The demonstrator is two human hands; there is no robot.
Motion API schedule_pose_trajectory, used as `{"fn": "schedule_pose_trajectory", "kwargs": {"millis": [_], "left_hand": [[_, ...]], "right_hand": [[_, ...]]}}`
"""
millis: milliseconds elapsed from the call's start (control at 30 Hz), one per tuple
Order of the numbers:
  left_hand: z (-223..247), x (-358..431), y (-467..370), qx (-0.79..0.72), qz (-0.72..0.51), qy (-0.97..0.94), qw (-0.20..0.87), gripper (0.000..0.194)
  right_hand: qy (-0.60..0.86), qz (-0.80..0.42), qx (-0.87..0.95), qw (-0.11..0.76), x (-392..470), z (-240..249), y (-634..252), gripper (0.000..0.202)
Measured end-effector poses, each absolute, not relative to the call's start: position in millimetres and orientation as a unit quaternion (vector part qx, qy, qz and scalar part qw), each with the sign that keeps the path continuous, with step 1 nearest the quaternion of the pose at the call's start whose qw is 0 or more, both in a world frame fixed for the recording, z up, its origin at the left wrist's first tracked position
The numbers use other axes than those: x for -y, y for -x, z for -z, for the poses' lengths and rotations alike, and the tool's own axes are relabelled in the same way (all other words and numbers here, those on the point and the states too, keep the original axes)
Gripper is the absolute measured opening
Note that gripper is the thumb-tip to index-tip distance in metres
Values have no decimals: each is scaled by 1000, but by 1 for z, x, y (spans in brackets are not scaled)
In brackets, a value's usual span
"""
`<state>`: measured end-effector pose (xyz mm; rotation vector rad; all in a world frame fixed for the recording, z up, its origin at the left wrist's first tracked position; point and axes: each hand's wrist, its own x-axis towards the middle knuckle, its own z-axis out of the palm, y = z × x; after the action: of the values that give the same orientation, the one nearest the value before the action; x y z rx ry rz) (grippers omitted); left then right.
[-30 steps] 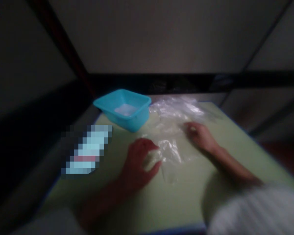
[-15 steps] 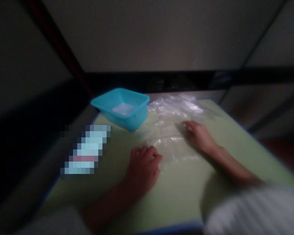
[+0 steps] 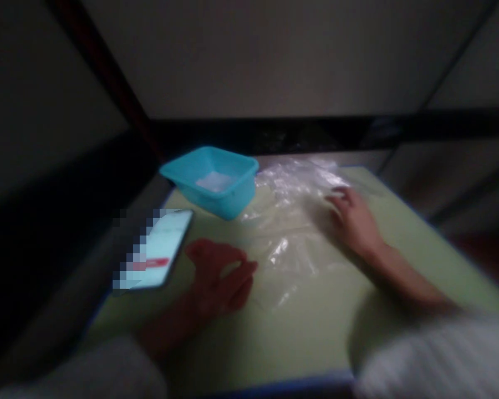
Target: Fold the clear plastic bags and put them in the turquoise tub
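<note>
Clear plastic bags (image 3: 291, 244) lie flat and overlapping on the pale green table, with a crinkled pile of clear plastic (image 3: 303, 173) behind them. My left hand (image 3: 220, 274) is just left of the front bag; its thumb and a finger come together near the bag's edge, and whether they pinch anything is too blurred to tell. Over the right side of the plastic, my right hand (image 3: 353, 219) hovers with its fingers apart and nothing in them. A turquoise basket (image 3: 233, 202) with something white inside stands at the back left.
A phone with a lit screen (image 3: 162, 244) lies at the table's left edge, partly pixelated. The green table (image 3: 299, 343) has a blue rim. Behind it are a dark ledge (image 3: 336, 133) and a grey wall.
My left hand has moved left and its fingers have changed pose. My right hand has shifted right and slightly back, its fingers spreading. The front bag's near edge looks rumpled and reaches closer.
</note>
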<state>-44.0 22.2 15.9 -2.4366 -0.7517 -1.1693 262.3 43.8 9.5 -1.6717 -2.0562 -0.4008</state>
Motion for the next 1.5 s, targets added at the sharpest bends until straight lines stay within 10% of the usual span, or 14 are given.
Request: {"fn": "schedule_pose_trajectory", "kwargs": {"millis": [367, 667, 1500], "left_hand": [[-22, -26, 26, 236, 464, 844, 131, 18], [-1, -34, 6, 302, 278, 906, -106, 37], [23, -48, 12, 355, 90, 930, 3, 61]], "right_hand": [[346, -138, 927, 46, 1, -6, -203, 90], [435, -74, 877, 189, -9, -10, -192, 67], [569, -62, 818, 60, -15, 12, -236, 90]]}}
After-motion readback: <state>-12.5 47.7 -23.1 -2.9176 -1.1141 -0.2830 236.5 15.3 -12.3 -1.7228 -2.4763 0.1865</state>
